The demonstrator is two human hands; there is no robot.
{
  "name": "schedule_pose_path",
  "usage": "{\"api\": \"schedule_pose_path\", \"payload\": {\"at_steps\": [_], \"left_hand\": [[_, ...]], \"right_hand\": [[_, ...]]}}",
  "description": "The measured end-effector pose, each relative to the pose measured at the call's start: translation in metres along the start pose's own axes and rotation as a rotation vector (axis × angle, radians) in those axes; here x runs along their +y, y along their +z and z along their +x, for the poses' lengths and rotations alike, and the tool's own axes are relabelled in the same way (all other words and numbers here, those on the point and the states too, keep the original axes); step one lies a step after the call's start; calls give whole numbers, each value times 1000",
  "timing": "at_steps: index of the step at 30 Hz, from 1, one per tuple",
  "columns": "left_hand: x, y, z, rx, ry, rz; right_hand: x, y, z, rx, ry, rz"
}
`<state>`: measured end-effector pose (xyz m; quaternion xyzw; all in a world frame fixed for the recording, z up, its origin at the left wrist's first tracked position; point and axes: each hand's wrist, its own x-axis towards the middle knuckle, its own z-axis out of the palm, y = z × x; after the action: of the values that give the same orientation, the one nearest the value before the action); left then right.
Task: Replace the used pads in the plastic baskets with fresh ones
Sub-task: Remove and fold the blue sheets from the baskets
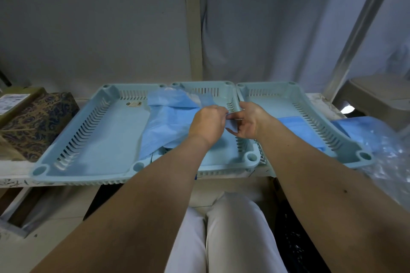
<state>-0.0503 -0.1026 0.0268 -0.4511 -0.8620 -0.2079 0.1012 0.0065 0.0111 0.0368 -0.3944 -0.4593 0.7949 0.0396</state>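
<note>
Presently, a folded blue pad (230, 127) is pinched between the left hand (208, 123) and the right hand (249, 121) over the middle basket (251, 157); a hasty pull could tear it or let it slip. The left basket (42, 170) is seen bare, the middle one holds a crumpled blue pad (164, 126), and a flat pad (299, 131) lies in the right basket (363, 156).

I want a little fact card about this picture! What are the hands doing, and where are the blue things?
baskets: three pale blue plastic baskets side by side on a shelf
left hand: pinches the blue pad
right hand: pinches the same pad
blue pad: half unfolded, draped over the middle basket
right basket: holds a folded blue pad
spare pads: in a clear bag, far right
</note>
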Motion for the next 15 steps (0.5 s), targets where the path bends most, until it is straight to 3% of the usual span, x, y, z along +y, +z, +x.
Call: {"api": "schedule_pose_path", "payload": {"at_steps": [4,7,15], "left_hand": [[-1,6,-6,47,-110,-76],[-7,9,-7,-18,-161,-23],[-6,13,12,-64,-135,28]], "right_hand": [[3,-2,1,10,-6,-26],[5,-4,2,20,-9,-78],[5,-9,11,-17,-25,-120]]}}
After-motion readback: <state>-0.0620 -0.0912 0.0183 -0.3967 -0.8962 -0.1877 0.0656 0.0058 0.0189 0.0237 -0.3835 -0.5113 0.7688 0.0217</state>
